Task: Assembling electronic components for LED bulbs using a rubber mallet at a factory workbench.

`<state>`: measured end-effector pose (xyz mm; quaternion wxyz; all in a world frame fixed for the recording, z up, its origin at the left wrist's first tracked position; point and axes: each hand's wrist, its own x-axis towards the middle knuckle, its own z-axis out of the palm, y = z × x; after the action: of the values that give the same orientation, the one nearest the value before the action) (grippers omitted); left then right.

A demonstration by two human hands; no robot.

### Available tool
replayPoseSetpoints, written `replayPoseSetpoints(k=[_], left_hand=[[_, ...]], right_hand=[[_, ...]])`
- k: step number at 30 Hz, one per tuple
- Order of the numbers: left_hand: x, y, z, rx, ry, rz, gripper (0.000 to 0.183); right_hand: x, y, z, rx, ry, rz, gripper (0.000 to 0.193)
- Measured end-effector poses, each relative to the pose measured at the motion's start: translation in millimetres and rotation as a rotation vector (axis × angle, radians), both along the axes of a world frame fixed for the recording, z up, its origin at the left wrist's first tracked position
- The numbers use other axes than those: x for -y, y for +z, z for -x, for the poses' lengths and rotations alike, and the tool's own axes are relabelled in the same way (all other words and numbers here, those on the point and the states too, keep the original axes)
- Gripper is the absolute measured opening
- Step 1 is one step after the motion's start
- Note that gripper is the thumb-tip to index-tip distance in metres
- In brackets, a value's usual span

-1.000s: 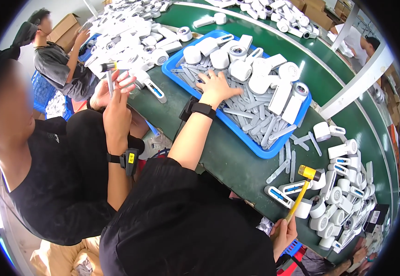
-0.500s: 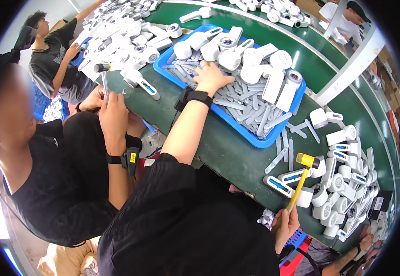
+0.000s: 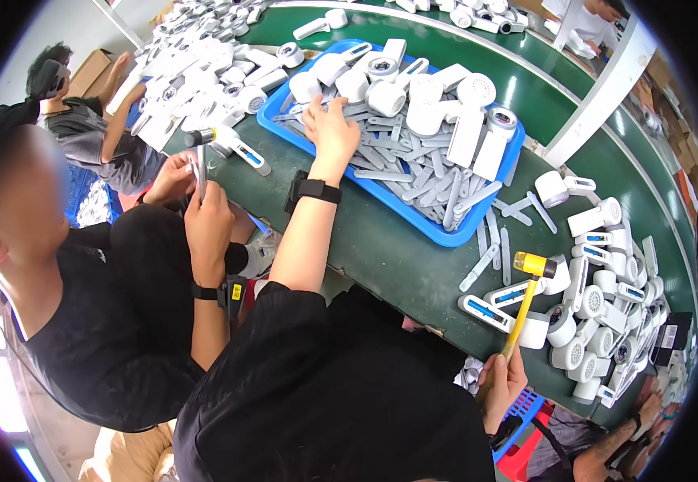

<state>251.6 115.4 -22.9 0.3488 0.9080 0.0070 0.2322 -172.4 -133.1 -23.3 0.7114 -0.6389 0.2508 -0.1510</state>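
Note:
A blue tray (image 3: pixel 437 236) on the table holds many thin grey plastic strips (image 3: pixel 421 173) and several white handheld-fan-like parts (image 3: pixel 384 98). Over its left part, my left hand (image 3: pixel 331 132) reaches with fingers apart, close to the white parts along the far side; nothing shows in it. At the lower right, my right hand (image 3: pixel 503 384) grips a mallet (image 3: pixel 523 309) by its yellow handle. The mallet's yellow and black head points up, above two white parts (image 3: pixel 485 312) with blue strips inside.
Loose grey strips (image 3: pixel 493 245) lie beside the tray. White parts pile up at right (image 3: pixel 598 321) and far left (image 3: pixel 204 76). A co-worker's hand (image 3: pixel 207 217) holds another hammer (image 3: pixel 200 153) close on my left. A white post (image 3: pixel 598 96) stands beyond the tray.
My left hand has moved left and slightly back, lifting off the grey strips toward the white parts. The mallet stays in my right hand. The co-worker's hands at left have shifted.

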Motion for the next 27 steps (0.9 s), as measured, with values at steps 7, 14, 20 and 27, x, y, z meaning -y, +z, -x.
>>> replayPoseSetpoints(k=[7,14,20,27], left_hand=[[38,9,9,-0.131,-0.105,-0.497,0.035],[40,22,-3,-0.213,-0.214,-0.268,0.038],[51,53,44,0.294,-0.533,0.411,0.019],[102,58,197,0.289,-1.213,-0.001,0.020]], right_hand=[[-1,6,-2,-0.017,0.032,0.021,0.048],[-4,0,3,-0.014,-0.026,0.009,0.047],[-8,-4,12,0.031,-0.053,0.006,0.045],[-14,-2,41,0.055,-0.121,0.044,0.044]])
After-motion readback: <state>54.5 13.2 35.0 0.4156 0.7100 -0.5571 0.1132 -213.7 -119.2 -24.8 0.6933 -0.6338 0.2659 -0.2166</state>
